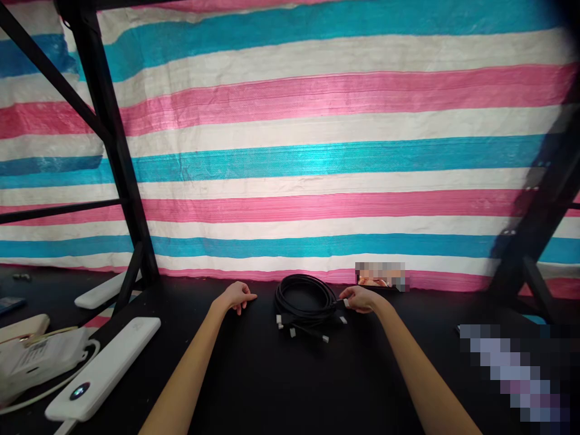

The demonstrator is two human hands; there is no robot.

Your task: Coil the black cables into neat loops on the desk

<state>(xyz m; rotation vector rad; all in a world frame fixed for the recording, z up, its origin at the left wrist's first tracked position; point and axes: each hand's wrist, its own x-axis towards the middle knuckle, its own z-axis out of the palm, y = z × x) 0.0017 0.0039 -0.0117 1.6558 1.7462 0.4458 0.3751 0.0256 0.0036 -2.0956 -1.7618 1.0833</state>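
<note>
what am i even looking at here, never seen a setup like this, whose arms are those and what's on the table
There's no machine here: those are a person's own bare arms, seen by a camera worn on their head, looking forward and down. It's the only picture. On the black table lies a coil of black cable with several pale plug ends. The right hand seems to pinch one end of it; the left hand is beside the coil, with nothing visible in it. Over on the left is a long white device with a round dark spot. Behind everything hangs a striped sheet. The blocky patches have been blurred, so I can't tell what they show.
</note>
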